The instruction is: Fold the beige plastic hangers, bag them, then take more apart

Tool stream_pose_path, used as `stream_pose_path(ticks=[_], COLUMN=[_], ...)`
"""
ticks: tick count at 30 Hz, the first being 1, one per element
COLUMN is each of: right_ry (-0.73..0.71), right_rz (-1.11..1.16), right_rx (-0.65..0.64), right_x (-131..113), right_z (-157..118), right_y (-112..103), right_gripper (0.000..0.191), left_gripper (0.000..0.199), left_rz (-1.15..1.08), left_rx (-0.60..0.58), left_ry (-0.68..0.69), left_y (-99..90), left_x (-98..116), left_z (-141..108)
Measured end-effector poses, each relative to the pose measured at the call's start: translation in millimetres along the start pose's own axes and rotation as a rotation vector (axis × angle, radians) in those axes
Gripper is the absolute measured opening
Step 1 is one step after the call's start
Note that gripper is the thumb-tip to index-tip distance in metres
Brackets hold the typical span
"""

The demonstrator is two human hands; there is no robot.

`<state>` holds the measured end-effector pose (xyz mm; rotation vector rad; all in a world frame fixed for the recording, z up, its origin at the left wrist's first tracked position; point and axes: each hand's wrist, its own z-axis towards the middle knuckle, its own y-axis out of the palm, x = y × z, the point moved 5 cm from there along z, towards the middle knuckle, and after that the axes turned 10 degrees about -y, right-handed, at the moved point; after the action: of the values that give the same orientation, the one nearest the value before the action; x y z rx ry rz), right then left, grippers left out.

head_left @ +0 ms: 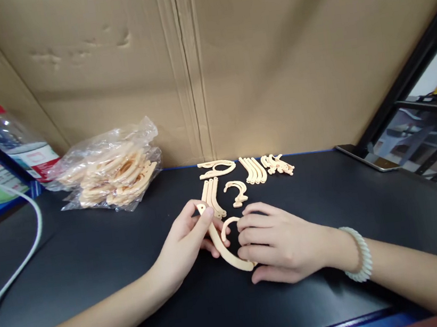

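Note:
My left hand (190, 234) pinches the upper end of a long, curved beige hanger arm (227, 256), which has a small hole at its tip. My right hand (279, 241) has its fingers closed round a beige hanger hook (229, 225) at the lower end of that arm. Its fingers hide where the hook and arm meet, so I cannot tell whether they are joined. Just beyond my hands lie several loose hanger arms (212, 194) and a small group of loose hooks (238, 192).
Farther back are a hanger piece with two curved arms (221, 168), a row of curved arms (252, 171) and a pile of hooks (277, 165). A clear bag of beige parts (118, 171) stands left, beside a red-capped bottle (25, 143). A white cable (32, 247) crosses the black table (390, 216).

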<state>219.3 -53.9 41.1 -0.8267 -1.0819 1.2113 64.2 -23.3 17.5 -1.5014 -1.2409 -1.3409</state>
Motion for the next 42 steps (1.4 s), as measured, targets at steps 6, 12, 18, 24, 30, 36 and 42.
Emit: stream_pose_path(ticks=[6,12,18,24,30,36,42], right_ry=[0.014,0.025,0.057,0.128,0.152,0.182,0.135], right_rz=[-0.059,-0.116,-0.13,-0.13,-0.173,-0.176,-0.22], right_rx=[-0.044,-0.002,0.033,0.122,0.204,0.168,0.205], right_x=[-1,0,3,7,7,7,2], right_z=[0,-1,-2,-5,-4,-3,-3], right_y=[4,5,3,2,-2,-3,-5], right_gripper=[0.029,0.033,0.03,0.024,0.025,0.038,0.041], left_gripper=[0.03,0.03,0.052,0.05,0.042,0.013,0.009], left_rz=[-0.015,-0.016,0.266,0.966,1.148,1.105,1.195], left_rx=[0.029,0.029,0.172,0.324,-0.076,-0.018,-0.037], left_ry=[0.011,0.014,0.265,0.854,0.856,0.792,0.833], left_y=[-1.9,-3.3,-8.7,4.9,29.6,24.8,26.6], left_x=[0,-3,1,23,12,12,8], left_z=[-1,1,-6,-31,-36,-31,-31])
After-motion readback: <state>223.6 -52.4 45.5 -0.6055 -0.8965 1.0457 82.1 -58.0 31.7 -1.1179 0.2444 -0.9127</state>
